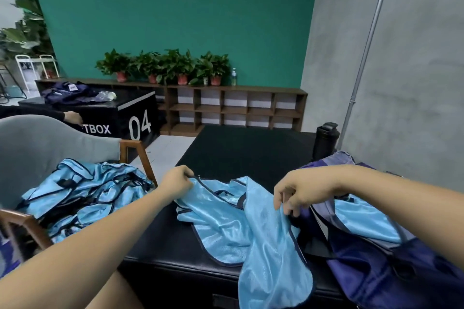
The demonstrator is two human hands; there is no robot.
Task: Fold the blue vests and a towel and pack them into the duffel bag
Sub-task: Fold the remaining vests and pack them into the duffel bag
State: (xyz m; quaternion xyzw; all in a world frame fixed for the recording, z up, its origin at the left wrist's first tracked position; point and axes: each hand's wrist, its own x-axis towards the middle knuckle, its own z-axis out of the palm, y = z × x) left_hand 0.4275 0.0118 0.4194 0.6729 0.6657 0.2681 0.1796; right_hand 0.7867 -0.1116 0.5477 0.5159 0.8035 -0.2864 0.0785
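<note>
- Teal wall [175, 7] closes the room behind, with a low wooden shelf [238, 105] at its foot carrying potted plants [175, 65].
- Black worktop [241, 153]: it stretches away beyond both of your grips.
- Left grip [177, 184]: your fingers are curled and pinch the dark-trimmed upper edge of the blue vest [218, 223].
- Right grip [298, 193]: your fingers curl downward and pinch a raised fold of the same vest.
- Blue vest: it lies crumpled on the worktop between your two grips. One end hangs over the near edge, below your right grip.
- Pile of vests [82, 188]: heaped on the seat of the grey chair [50, 143], just outside your left grip and apart from the worktop.
- Duffel bag [376, 266]: dark blue, it sits on the worktop just outside and below your right grip. Its mouth is open, and a light-blue piece of cloth [364, 223] lies inside, under your right forearm.
- Black bottle [326, 140]: it stands upright beyond your right grip at the far corner of the worktop, near the foot of a metal pole [364, 52].
</note>
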